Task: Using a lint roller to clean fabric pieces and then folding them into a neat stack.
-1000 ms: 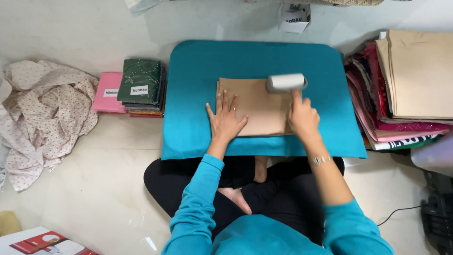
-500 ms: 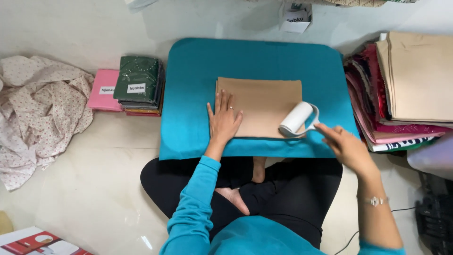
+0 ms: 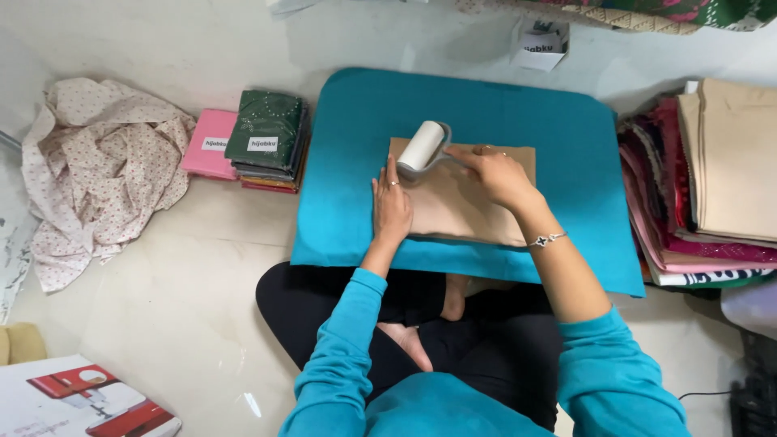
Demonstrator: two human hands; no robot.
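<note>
Head view: right hand fingers curled tight round the handle of a white lint roller, set on the far left corner of the folded tan cloth. Left hand flat, fingers together, pressing the cloth's left edge. Lying on a blue bench. Rolling looks partway done; near part likely left. Folded piles left, more right.

A teal board on the floor carries folded tan cloth.
</note>
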